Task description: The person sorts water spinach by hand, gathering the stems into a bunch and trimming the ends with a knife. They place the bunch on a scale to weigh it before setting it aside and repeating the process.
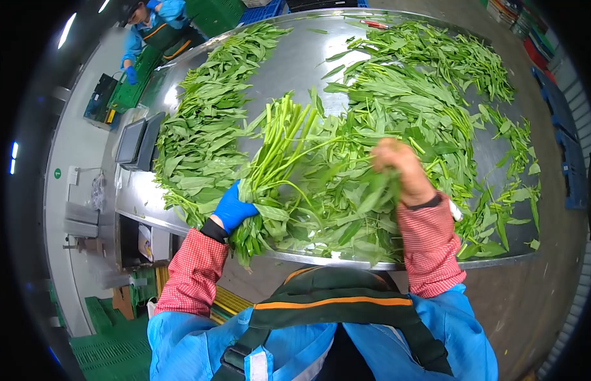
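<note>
My left hand (233,209), in a blue glove, is wrapped round a bunch of leafy green stems (278,149) at the front edge of the metal table (279,63). The stems point up and away from me, and leaves hang below the hand. To the right, my bare right hand (400,166) is curled over the leaf pile with some leaves below its fingers; motion blurs it. Loose greens (416,101) spread across the middle and right of the table. A long row of greens (206,127) lies along the left side.
A grey scale or tray (132,141) stands at the table's left edge. At the far left a person (159,28) in blue gloves is beside green crates (132,89). A red object (374,25) lies at the far edge. Green crates (111,349) are on the floor at lower left.
</note>
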Tool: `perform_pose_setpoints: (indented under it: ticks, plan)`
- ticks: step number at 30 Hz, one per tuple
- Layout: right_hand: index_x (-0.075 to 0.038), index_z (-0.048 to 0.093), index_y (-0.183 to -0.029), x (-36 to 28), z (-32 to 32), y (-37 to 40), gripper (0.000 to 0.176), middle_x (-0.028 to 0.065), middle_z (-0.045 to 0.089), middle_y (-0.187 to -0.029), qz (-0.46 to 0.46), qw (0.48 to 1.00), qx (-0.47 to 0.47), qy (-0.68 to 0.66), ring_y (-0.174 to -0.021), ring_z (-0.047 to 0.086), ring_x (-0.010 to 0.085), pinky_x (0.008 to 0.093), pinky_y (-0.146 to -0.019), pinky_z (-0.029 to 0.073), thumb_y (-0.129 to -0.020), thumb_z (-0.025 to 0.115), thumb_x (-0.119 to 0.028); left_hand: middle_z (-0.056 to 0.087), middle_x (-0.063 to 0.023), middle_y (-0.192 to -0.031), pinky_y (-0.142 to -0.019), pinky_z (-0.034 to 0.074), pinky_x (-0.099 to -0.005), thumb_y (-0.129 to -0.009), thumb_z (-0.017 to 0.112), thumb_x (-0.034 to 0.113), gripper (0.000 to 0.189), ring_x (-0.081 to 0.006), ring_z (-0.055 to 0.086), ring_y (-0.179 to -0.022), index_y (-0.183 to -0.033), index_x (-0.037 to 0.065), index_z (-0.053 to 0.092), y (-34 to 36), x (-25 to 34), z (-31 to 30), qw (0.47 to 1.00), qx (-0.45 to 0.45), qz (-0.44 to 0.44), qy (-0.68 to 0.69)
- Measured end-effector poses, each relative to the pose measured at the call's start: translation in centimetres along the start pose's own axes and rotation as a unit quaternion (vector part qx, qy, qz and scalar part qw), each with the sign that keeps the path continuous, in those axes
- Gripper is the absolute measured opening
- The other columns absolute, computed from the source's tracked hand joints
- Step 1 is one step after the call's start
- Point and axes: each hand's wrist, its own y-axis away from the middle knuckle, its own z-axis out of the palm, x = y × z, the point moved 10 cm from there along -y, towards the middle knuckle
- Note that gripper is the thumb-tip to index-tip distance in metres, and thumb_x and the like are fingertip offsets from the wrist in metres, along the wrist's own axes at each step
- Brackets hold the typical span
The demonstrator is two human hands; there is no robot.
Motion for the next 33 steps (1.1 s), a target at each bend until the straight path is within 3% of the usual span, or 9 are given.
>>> perform_pose_setpoints:
  ticks: [2,5,6,7,9,13,20,23,33]
  plan:
    - [-0.007,0.055,-0.104,-3.7,-1.1,-0.2,0.027,0.0041,0.058,-0.081,-0.071,0.935,-0.154,-0.313,-0.075,0.057,0.0123,0.0276,-0.073,0.046,-0.087,0.058,-0.028,0.059,-0.0088,-0.115,-0.089,0.045,-0.0312,-0.067,0.071,-0.001,0.067,-0.0175,0.057,-0.101,-0.128,0.001,0.044,0.2,-0.3,-1.0,0.999,0.030,0.002,-0.018]
    - [-0.006,0.051,-0.113,2.0,-2.5,0.4,0.040,0.0079,0.061,-0.090,0.166,0.982,-0.039,0.081,-0.082,0.061,0.0159,0.0330,-0.073,0.049,-0.086,0.060,-0.033,0.059,-0.0096,-0.113,-0.088,0.046,-0.0312,-0.066,0.071,0.000,0.066,-0.0185,0.057,-0.099,-0.126,0.000,0.045,-0.1,-1.1,-2.5,0.993,0.067,0.015,-0.091]
    - [-0.004,0.050,-0.117,0.7,-0.1,-0.2,0.047,0.0121,0.061,-0.097,-0.049,0.891,-0.087,0.443,-0.086,0.063,0.0233,0.0371,-0.072,0.051,-0.084,0.062,-0.036,0.059,-0.0097,-0.113,-0.088,0.046,-0.0312,-0.066,0.070,0.001,0.066,-0.0187,0.057,-0.098,-0.126,0.000,0.045,-0.1,-0.8,-2.6,0.989,0.079,0.013,-0.125]
    - [-0.005,0.050,-0.119,2.3,-1.6,1.1,0.048,0.0167,0.060,-0.107,0.013,0.691,-0.042,0.722,-0.086,0.062,0.0294,0.0366,-0.071,0.051,-0.083,0.064,-0.035,0.059,-0.0099,-0.113,-0.088,0.046,-0.0312,-0.066,0.070,0.001,0.066,-0.0190,0.058,-0.098,-0.126,0.000,0.045,-0.2,-0.3,-2.6,0.983,0.090,0.013,-0.158]
    - [-0.007,0.058,-0.111,-0.6,-1.5,0.9,0.043,0.0156,0.062,-0.102,-0.028,0.664,0.074,0.744,-0.084,0.063,0.0303,0.0341,-0.070,0.051,-0.082,0.065,-0.037,0.060,-0.0100,-0.112,-0.088,0.046,-0.0315,-0.066,0.070,0.001,0.066,-0.0201,0.058,-0.098,-0.127,0.000,0.044,-0.5,1.2,-1.5,0.992,0.072,0.036,-0.093]
    - [-0.006,0.067,-0.084,0.2,1.9,0.5,0.035,0.0098,0.065,-0.077,-0.006,0.892,0.038,0.450,-0.074,0.063,0.0247,0.0340,-0.065,0.049,-0.081,0.065,-0.041,0.060,-0.0098,-0.113,-0.089,0.047,-0.0317,-0.069,0.068,-0.002,0.064,-0.0188,0.058,-0.100,-0.128,0.000,0.043,-0.6,2.8,0.0,1.000,0.018,0.008,0.013]
    - [0.001,0.058,-0.109,9.5,11.5,-1.9,0.063,0.0146,0.061,-0.096,-0.012,0.949,-0.154,0.273,-0.087,0.058,0.0234,0.0334,-0.076,0.047,-0.074,0.071,-0.049,0.060,-0.0092,-0.115,-0.090,0.047,-0.0318,-0.071,0.066,-0.003,0.059,-0.0186,0.059,-0.102,-0.127,0.000,0.046,-1.0,4.4,3.0,0.997,-0.047,-0.031,0.054]
    - [-0.001,0.059,-0.098,12.7,12.3,-0.6,0.040,0.0123,0.060,-0.083,0.061,0.918,-0.274,0.279,-0.076,0.057,0.0214,0.0332,-0.071,0.047,-0.080,0.067,-0.035,0.060,-0.0090,-0.115,-0.091,0.046,-0.0321,-0.071,0.066,-0.004,0.060,-0.0188,0.059,-0.102,-0.128,0.000,0.046,-1.3,4.3,2.9,0.997,-0.066,-0.026,0.042]
    - [0.001,0.057,-0.092,4.6,5.9,0.4,0.020,0.0006,0.055,-0.077,0.089,0.946,-0.216,0.223,-0.074,0.049,0.0067,0.0245,-0.066,0.042,-0.091,0.056,-0.019,0.058,-0.0182,-0.115,-0.090,0.045,-0.0356,-0.064,0.070,0.010,0.072,-0.0312,0.058,-0.104,-0.129,0.003,0.043,-0.3,2.6,-1.2,0.954,0.038,0.045,-0.294]
